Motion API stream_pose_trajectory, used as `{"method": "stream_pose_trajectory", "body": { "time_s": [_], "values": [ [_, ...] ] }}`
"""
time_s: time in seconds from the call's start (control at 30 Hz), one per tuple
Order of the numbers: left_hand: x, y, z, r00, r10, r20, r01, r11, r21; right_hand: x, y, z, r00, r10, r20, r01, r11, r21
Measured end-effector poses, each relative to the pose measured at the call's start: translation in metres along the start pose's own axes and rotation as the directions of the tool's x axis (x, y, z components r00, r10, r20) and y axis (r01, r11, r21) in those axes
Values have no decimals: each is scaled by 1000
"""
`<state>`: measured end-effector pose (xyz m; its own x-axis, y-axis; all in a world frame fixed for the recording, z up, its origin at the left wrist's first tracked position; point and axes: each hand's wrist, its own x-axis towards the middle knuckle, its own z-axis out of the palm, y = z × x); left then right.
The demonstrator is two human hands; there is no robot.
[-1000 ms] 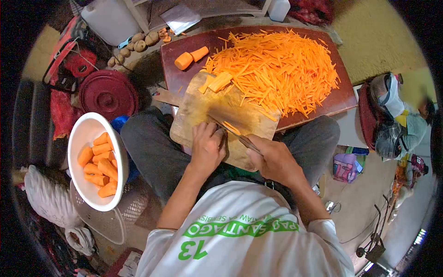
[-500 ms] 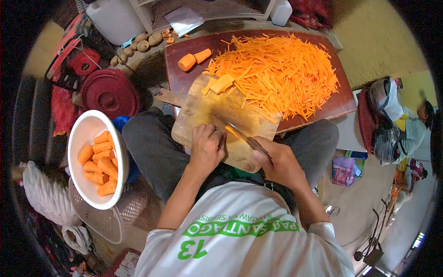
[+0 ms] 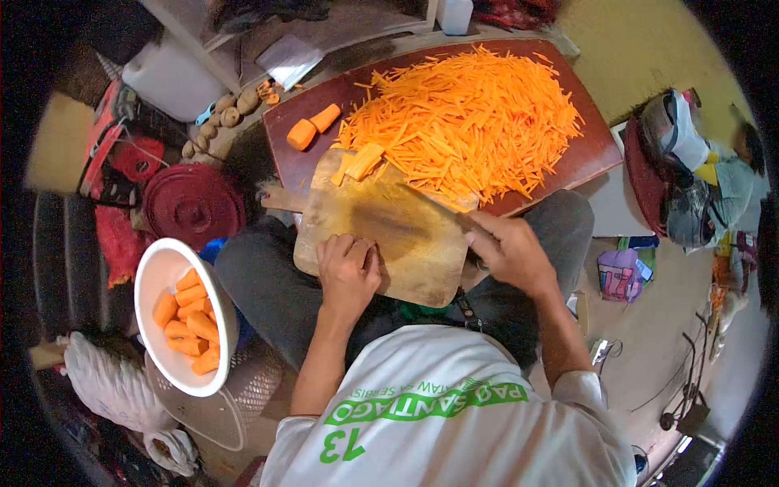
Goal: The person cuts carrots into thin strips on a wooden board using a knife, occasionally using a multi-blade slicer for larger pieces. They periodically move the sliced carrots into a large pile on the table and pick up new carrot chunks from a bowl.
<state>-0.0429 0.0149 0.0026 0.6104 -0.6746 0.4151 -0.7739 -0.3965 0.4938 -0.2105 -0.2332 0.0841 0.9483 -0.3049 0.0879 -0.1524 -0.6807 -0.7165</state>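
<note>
A wooden cutting board with a handle rests across my lap. My left hand lies on its near left part, fingers curled together; anything under them is hidden. My right hand grips a knife over the board's right side, the blade pointing left and away beside the carrot strips. A large heap of carrot strips covers much of the dark red table and touches the board's far edge. Several carrot slices sit stacked at the board's far left corner.
Two carrot pieces lie on the table's left part. On my left, a white basin holds several peeled carrots. Behind it is a dark red lid. Potatoes lie on the floor, and plastic bags stand at right.
My right hand has moved right and away from my left hand with the knife, which now reaches the strip heap. A carrot strip by the blade is gone from mid-board. The view has shifted.
</note>
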Motion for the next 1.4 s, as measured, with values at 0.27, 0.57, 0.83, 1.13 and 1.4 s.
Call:
{"method": "stream_pose_trajectory", "body": {
  "time_s": [0.27,0.57,0.83,1.13,1.4],
  "values": [
    [8,8,-3,993,-113,21,115,977,-180,13,39,-29,997,-40,-65,47,993,110],
    [54,33,16,990,107,92,-88,977,-192,21,72,-26,959,274,-64,-144,673,726],
    [105,31,55,931,363,31,-363,932,3,-1,74,-22,986,82,-149,6,858,514],
    [133,16,18,997,70,-21,-73,962,-262,-36,29,-19,956,-132,260,147,989,-36],
    [167,17,54,951,281,129,-252,946,-204,-6,54,6,972,-168,166,210,935,-284]
  ]
}}
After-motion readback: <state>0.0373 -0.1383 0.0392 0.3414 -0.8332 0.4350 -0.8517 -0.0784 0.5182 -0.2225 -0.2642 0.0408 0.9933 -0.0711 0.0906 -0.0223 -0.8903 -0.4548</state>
